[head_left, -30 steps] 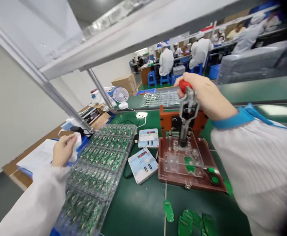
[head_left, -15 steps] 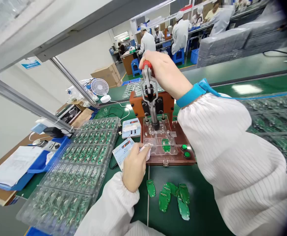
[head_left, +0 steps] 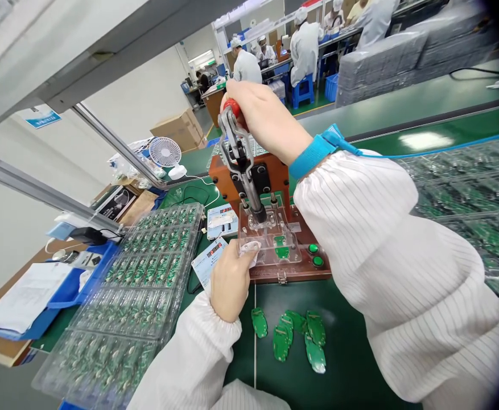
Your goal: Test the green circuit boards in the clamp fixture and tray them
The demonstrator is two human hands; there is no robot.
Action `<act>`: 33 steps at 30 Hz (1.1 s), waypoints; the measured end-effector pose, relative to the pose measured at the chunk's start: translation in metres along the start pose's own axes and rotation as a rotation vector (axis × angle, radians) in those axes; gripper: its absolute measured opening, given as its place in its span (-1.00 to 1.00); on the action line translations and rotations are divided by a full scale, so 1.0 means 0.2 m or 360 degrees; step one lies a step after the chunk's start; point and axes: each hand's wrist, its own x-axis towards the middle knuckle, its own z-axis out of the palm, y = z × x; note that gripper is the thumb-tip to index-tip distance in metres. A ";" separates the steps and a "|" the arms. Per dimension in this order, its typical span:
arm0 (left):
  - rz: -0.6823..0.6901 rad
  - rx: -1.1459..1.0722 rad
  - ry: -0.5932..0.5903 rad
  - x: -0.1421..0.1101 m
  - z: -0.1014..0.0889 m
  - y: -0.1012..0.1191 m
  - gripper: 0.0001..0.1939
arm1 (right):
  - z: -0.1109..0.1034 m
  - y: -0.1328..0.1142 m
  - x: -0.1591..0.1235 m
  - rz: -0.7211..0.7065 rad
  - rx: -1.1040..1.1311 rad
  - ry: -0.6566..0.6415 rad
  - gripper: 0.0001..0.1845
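My right hand [head_left: 262, 114] is wrapped round the red-knobbed handle [head_left: 232, 107] of a toggle clamp [head_left: 243, 162]. The clamp is mounted on an orange-brown upright above a test fixture [head_left: 292, 273]. A green circuit board [head_left: 281, 247] shows in the fixture under its clear plate. My left hand [head_left: 231, 279] is closed at the plate's left edge, with something thin and white [head_left: 251, 248] at its fingertips; whether it is a cloth or finger covers I cannot tell. Several loose green circuit boards [head_left: 316, 327] lie on the bench in front of the fixture.
Clear trays of circuit boards [head_left: 147, 273] stand at left, with more trays [head_left: 479, 210] at right. Two small digital meters [head_left: 222, 222] sit left of the fixture. A white fan [head_left: 165, 152] stands behind. A blue cord runs from my right wrist strap [head_left: 313, 156]. Co-workers sit across the aisle.
The clamp handle and my right hand have shifted left in view and tilted more. The view has moved slightly. My left hand stays at the fixture's left edge, its fingers curled a little more.
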 end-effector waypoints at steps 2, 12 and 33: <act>-0.0043 0.0001 0.0006 0.00 0.01 -0.01 -0.62 | 0.00 0.00 0.00 0.0008 0.0017 -0.0006 -0.53; 0.0013 -0.0180 -0.0054 -0.05 -0.02 0.02 -0.62 | 0.01 0.00 0.01 0.0000 0.0016 0.0000 -0.54; -0.0045 -0.0459 -0.0092 -0.08 -0.11 -0.05 -0.63 | 0.00 -0.01 -0.01 -0.0015 0.0009 -0.0025 -0.57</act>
